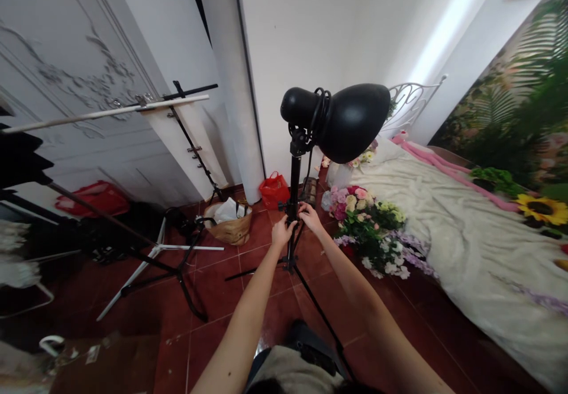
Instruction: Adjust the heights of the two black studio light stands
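Head view: where's the lamp stand?

"Floor, off the left edge of the bed. Left hand: fingers closed round its collar. Right hand: bent alongside, hold unclear. I'd steady the pole while fiddling."

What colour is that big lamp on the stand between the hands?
The lamp is black; it shows best in the head view.

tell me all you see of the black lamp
The black lamp has a smooth, slightly glossy, flared shade, a rounded rear housing and black cable looped between them. It tops an upright stand, shade pointing right; its opening is out of sight. The left hand and right hand touch the stand below.
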{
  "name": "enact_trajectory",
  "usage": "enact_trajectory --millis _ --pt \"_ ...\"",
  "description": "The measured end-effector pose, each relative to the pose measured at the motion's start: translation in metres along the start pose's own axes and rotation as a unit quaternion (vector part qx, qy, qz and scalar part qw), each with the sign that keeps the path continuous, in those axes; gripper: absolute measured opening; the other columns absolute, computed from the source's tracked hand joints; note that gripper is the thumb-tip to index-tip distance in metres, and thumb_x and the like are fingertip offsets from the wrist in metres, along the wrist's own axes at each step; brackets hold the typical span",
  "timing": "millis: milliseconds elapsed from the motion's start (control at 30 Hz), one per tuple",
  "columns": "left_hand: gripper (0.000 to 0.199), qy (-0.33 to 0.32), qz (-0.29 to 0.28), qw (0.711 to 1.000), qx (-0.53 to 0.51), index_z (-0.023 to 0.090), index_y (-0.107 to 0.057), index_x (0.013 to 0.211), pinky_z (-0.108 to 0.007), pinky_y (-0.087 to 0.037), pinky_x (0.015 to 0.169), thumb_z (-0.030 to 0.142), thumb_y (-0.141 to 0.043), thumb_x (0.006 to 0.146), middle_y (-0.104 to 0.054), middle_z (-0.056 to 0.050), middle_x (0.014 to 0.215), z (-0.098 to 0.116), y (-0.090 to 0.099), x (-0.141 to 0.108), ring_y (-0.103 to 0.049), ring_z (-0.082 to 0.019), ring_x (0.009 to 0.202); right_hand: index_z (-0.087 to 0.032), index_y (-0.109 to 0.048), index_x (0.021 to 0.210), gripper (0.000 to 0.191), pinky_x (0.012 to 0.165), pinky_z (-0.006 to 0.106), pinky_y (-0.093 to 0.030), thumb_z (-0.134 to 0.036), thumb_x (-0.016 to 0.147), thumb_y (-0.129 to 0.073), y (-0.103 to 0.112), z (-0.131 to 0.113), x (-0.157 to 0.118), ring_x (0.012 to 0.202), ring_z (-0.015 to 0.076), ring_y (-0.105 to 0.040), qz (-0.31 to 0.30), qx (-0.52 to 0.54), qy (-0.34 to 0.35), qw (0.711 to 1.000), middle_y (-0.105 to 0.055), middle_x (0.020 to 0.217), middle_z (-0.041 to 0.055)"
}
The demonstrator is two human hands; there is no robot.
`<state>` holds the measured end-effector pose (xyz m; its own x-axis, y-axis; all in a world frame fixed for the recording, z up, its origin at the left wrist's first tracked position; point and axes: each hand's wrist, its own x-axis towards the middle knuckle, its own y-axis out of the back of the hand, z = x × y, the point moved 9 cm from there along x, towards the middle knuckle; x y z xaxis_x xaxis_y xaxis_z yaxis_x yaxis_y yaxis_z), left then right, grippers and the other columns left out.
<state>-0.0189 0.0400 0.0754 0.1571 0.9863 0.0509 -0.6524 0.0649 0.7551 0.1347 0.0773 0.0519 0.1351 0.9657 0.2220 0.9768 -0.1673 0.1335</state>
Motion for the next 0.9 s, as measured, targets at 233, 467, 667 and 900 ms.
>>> enact_trajectory --millis 233,467,667,900 --pt "0.043 0.015 -0.009 1.000 0.016 0.018 -0.056 0.125 -0.028 -0.048 0.079 0.041 -0.048 0.090 -0.071 -0.012 0.100 -0.007 -0.005 -0.001 -0.067 -0.022 0.094 -0.020 -0.061 0.099 0.038 0.082 0.038 -0.050 -0.043 0.069 -0.069 -0.023 -0.039 -0.015 0.088 0.0237 -0.064 -0.048 -0.154 0.068 0.985 -0.069 0.095 0.0069" --pt "0.049 0.030 -0.007 0.999 0.011 0.020 -0.055 0.126 -0.026 -0.047 0.075 0.051 -0.048 0.088 -0.071 -0.009 0.094 -0.008 -0.006 -0.001 -0.067 -0.020 0.088 -0.020 -0.065 0.094 0.036 0.080 0.034 -0.053 -0.048 0.073 -0.066 -0.020 -0.055 -0.017 0.085 0.0222 -0.067 -0.008 -0.091 0.053 0.994 -0.073 0.094 0.0059" --pt "0.056 0.016 0.007 1.000 -0.012 0.022 -0.052 0.131 -0.029 -0.048 0.081 0.055 -0.050 0.086 -0.072 -0.010 0.099 -0.006 -0.003 -0.001 -0.067 -0.022 0.094 -0.019 -0.066 0.098 0.038 0.084 0.034 -0.053 -0.047 0.072 -0.069 -0.011 -0.108 -0.004 0.088 0.0218 -0.067 -0.019 -0.061 0.092 0.994 -0.073 0.098 0.0048" --pt "0.053 0.034 0.011 0.999 -0.033 0.023 -0.053 0.130 -0.029 -0.048 0.089 0.053 -0.052 0.086 -0.070 -0.010 0.112 -0.005 -0.002 -0.003 -0.065 -0.022 0.104 -0.017 -0.067 0.104 0.043 0.090 0.037 -0.053 -0.045 0.071 -0.073 0.001 -0.178 0.019 0.098 0.0246 -0.067 -0.060 -0.031 0.144 0.987 -0.072 0.106 0.0067"
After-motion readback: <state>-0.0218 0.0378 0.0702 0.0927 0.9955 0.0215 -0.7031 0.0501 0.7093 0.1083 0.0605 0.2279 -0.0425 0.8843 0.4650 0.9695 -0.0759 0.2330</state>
